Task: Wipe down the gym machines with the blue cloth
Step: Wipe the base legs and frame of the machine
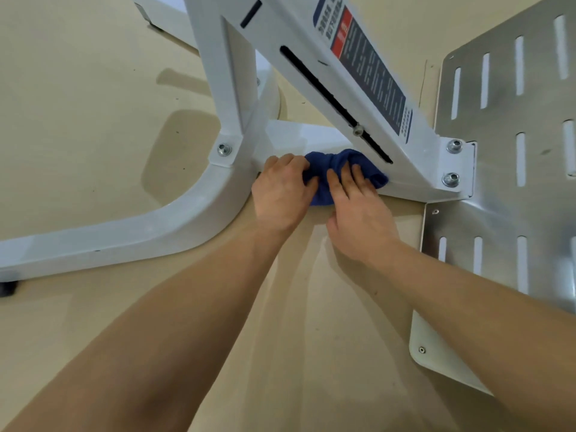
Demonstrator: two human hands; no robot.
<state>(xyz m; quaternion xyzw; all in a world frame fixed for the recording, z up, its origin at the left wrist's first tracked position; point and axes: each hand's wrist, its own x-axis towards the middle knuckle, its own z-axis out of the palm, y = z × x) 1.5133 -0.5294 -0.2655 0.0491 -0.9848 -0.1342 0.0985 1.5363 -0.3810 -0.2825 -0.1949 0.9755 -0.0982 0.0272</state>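
Hands are laid on both ends of the blue cloth [343,163], which is bunched into a thick roll. The left end of the blue cloth is gripped by the left hand [282,191], whose fingers are curled over and whose thumb is pressed into the fabric. The right half is covered by the right hand [358,210]; its fingers are stretched nearly straight and spread flat on top, so the blue cloth is pressed down rather than clutched.

Directly behind the blue cloth, and touched by it, the low crossbar [299,132] of the white machine frame [187,219] is seen. Above and to the right of the blue cloth, a slanted beam [280,32] is carried upward; a long dark slot [330,101] is cut into it, and a printed label [371,70] in red and dark blue is stuck beside that. Just right of the blue cloth, two hex bolts [450,179] are set in the beam's foot bracket. A third bolt [223,149] is found to the left of the blue cloth. Further right of the blue cloth, a slotted metal plate [514,182] is laid on the beige floor [78,120]. Far left of the blue cloth and nearer the camera, a black rubber foot [7,288] is fitted under the frame's end.
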